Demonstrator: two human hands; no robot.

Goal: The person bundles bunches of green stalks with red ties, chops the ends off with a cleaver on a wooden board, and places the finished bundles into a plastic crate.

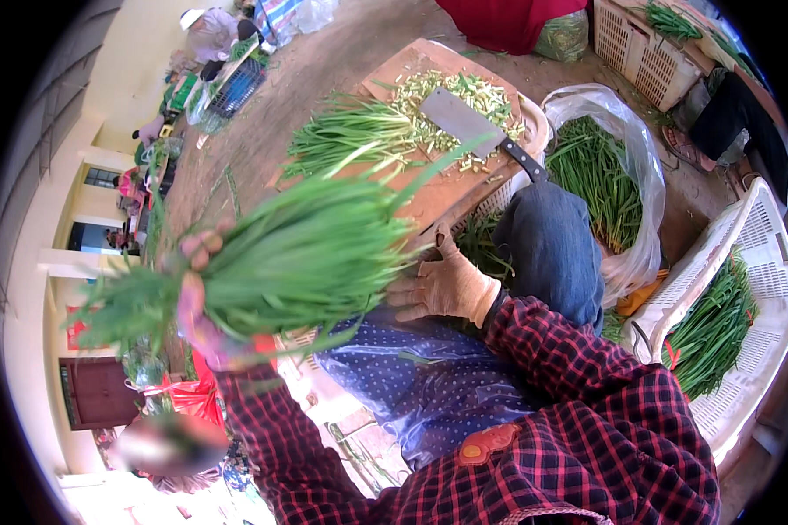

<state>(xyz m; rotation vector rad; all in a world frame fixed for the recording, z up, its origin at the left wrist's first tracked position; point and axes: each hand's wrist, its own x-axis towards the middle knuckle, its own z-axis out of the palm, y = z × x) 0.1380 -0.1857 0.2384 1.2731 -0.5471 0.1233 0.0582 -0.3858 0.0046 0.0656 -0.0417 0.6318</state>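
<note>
Clasping the leafy green bunch (pixel 311 245), the left hand (pixel 198 315) holds it just left of the right hand (pixel 451 284) — spread wide.

The right hand (pixel 451 284) wears matt cloth, the cleaver blade (pixel 462 119) is smooth metal, the bag (pixel 646 171) glossy clear plastic, the apron (pixel 416 372) shiny.

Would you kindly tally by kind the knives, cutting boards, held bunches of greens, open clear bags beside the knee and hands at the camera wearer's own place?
Knife: 1
Cutting board: 1
Bunch of greens: 1
Clear bag: 1
Hands, left hand and right hand: 2
Total: 6
</note>
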